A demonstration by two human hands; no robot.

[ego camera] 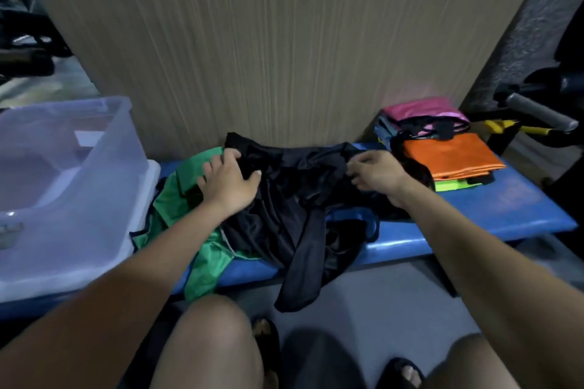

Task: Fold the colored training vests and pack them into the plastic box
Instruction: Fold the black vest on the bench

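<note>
Nearest to us, our knees and sandalled feet sit below the blue surface [493, 211], and both forearms reach forward over its front edge. A crumpled black vest [294, 215] lies at the middle of the surface, with one strip of its fabric hanging down over the front edge. Beneath it and to its left we see a green vest [177, 196], also unfolded and partly draped over the edge. Our left hand [226, 181] rests on the left side of the black vest, fingers curled into the dark fabric and the thumb pressing on it. Our right hand [374, 174] is at the vest's upper right part, fingertips pinching the cloth; motion blur hides the exact grip. The clear plastic box [63, 186] stands open at the left end of the surface, just beside the green vest. Farther right, well apart from the hands, a stack of folded vests [448, 155] shows orange, pink and lime layers against the wooden panel [284, 41].
</note>
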